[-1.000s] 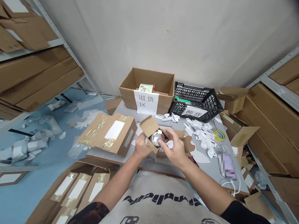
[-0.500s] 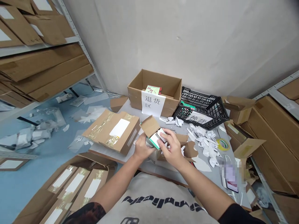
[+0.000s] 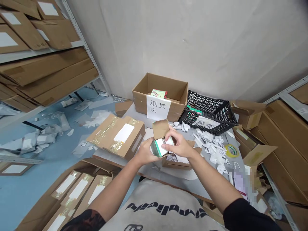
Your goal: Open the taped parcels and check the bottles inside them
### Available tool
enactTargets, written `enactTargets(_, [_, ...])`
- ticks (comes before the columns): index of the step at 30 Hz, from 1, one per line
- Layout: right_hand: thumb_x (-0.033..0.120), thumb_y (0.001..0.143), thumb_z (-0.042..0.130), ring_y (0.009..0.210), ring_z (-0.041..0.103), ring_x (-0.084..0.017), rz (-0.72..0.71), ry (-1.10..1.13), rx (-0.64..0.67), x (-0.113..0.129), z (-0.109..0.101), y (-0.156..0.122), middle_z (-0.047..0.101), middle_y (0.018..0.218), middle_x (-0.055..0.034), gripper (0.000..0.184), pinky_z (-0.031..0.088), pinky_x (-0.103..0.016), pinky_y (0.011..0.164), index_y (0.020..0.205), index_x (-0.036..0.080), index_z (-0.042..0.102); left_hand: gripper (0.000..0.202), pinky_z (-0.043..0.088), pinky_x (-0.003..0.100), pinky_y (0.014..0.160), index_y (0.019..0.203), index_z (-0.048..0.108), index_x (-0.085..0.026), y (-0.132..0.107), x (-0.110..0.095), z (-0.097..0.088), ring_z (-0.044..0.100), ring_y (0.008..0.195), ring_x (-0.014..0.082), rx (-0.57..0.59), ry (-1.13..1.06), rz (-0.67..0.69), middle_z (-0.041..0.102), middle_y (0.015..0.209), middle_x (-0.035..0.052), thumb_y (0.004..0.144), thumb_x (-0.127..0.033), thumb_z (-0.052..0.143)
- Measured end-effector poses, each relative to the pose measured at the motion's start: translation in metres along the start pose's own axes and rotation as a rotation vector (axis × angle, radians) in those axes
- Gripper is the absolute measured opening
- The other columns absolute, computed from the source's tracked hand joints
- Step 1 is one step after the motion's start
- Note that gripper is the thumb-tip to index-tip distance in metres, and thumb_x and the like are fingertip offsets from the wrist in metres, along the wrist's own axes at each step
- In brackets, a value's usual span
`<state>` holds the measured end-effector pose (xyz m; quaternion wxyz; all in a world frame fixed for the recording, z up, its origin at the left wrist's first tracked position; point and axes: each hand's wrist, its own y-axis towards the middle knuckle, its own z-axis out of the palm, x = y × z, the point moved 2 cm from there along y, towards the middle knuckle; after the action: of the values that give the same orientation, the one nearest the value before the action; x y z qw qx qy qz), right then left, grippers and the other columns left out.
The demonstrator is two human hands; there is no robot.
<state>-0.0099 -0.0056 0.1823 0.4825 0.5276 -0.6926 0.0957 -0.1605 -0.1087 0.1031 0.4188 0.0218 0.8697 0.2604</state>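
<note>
Holding the small box [image 3: 160,130] in your curled left hand [image 3: 145,152], you touch its white-and-green contents [image 3: 158,147] with your half-curled right hand [image 3: 180,145], grip unclear

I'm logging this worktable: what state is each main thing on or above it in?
Small cardboard box: held, flap raised.
Left grip: closed on the box's side.
Right grip: at the box's opening.
Taped carton: shut, labelled.
Large cardboard box: open, holding a green packet.
Black plastic crate: open, holding something green.
Low carton: open, crumpled paper inside.
Tape roll: lying flat.
Paper scraps: crumpled, scattered.
</note>
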Motion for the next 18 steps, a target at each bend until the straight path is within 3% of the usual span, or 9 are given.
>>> enactTargets(3, [0.032,0.087,0.064,0.118,0.058,-0.024,-0.134,-0.028,-0.076,0.006,0.003,-0.001,0.06,0.125,-0.0079,0.021,0.047,-0.047,0.1,0.106,0.025,0.058,0.06,0.053,0.032,0.065,0.11,0.057,-0.019,0.002,-0.001,-0.002,0.066,0.073,0.0213,0.057,-0.045,-0.037,0.069,0.088,0.0027,0.058,-0.037,0.081])
enactTargets(6, [0.02,0.087,0.061,0.12,0.057,-0.022,-0.286,-0.102,-0.076,0.011,0.003,-0.002,0.057,0.128,-0.0056,0.042,0.051,-0.046,0.098,0.126,0.034,0.051,0.056,0.052,0.03,0.065,0.108,0.057,-0.019,0.005,-0.004,-0.004,0.064,0.072,0.0196,0.073,-0.099,-0.055,0.069,0.088,0.0023,0.06,-0.038,0.08])
enactTargets(9, [0.013,0.085,0.062,0.116,0.059,-0.02,-0.411,-0.142,-0.058,0.013,0.0,-0.001,0.048,0.136,-0.0045,0.07,0.054,-0.044,0.093,0.141,0.046,0.036,0.056,0.052,0.03,0.069,0.109,0.058,-0.018,0.009,-0.008,-0.006,0.065,0.076,0.0199,0.1,-0.135,-0.085,0.069,0.092,0.0033,0.061,-0.036,0.08])
enactTargets(11, [0.012,0.084,0.062,0.117,0.058,-0.021,-0.451,-0.13,-0.07,0.012,-0.002,-0.001,0.045,0.139,-0.0056,0.077,0.054,-0.045,0.094,0.145,0.047,0.03,0.055,0.052,0.029,0.071,0.109,0.059,-0.018,0.012,-0.009,-0.006,0.065,0.078,0.0197,0.117,-0.149,-0.108,0.07,0.092,0.0029,0.061,-0.033,0.08])
enactTargets(18, [0.018,0.088,0.054,0.134,0.044,-0.031,-0.381,-0.117,-0.136,0.006,0.003,-0.006,0.056,0.13,-0.0083,0.04,0.039,-0.061,0.107,0.125,0.031,0.057,0.065,0.051,0.029,0.074,0.12,0.056,-0.018,0.022,-0.007,-0.005,0.065,0.084,0.021,0.073,-0.207,-0.15,0.069,0.097,0.0028,0.061,-0.033,0.08])
